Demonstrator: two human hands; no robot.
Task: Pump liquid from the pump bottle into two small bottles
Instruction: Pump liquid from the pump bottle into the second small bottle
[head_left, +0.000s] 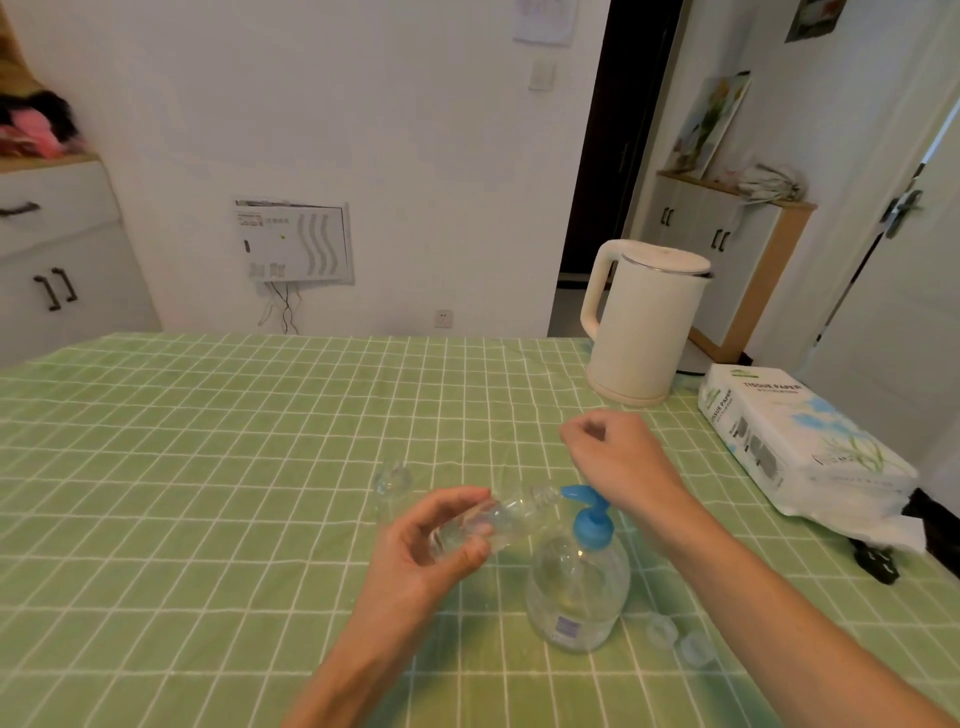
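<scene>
left hand (418, 551): fingers curled round small bottle (519, 512) | right hand (618, 457): raised, fingers curled

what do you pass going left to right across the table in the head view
upright small bottle → tilted small bottle → pump bottle → caps → tissue pack; kettle overlaps, left out

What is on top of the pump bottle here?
A blue pump head, spout aimed at the small bottle tilted in the left hand. The right hand hides the pump head's far side; contact cannot be told.
</scene>
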